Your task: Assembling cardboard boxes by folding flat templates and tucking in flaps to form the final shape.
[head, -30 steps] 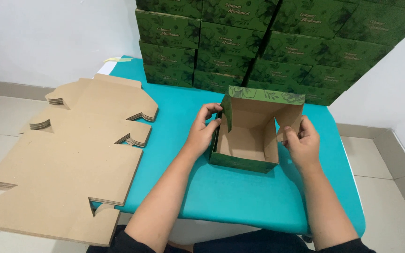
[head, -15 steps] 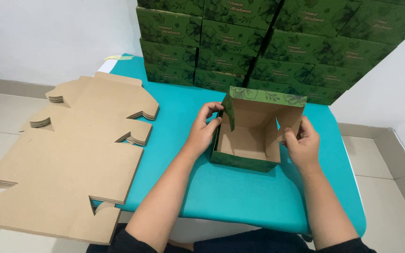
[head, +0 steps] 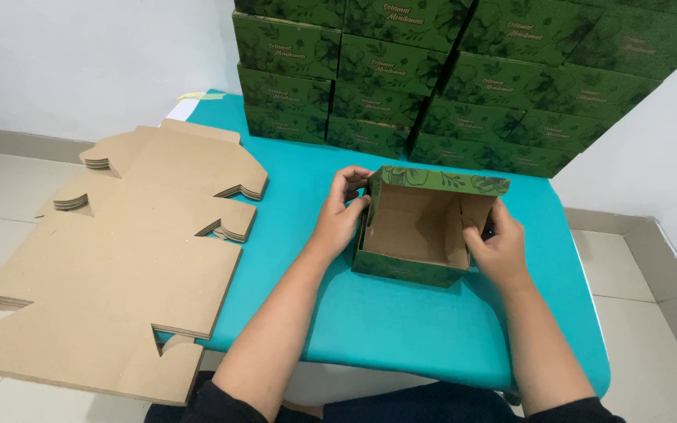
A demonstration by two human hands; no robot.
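Observation:
A half-folded green cardboard box (head: 421, 227) with a brown inside stands open-topped on the teal table (head: 401, 329). My left hand (head: 342, 211) grips its left wall, fingers curled over the top edge. My right hand (head: 495, 247) presses the right wall, thumb tucked inside against a brown flap. The box's back wall stands upright with a leafy green rim.
A stack of flat brown die-cut box blanks (head: 119, 258) lies at the left, overhanging the table edge. Several finished green boxes (head: 448, 78) are piled in rows along the far side against a white wall. Tiled floor (head: 644, 313) lies to the right.
My right hand has pushed the right side flap inward into the box. The left hand stays on the left wall, and the box has shifted only slightly.

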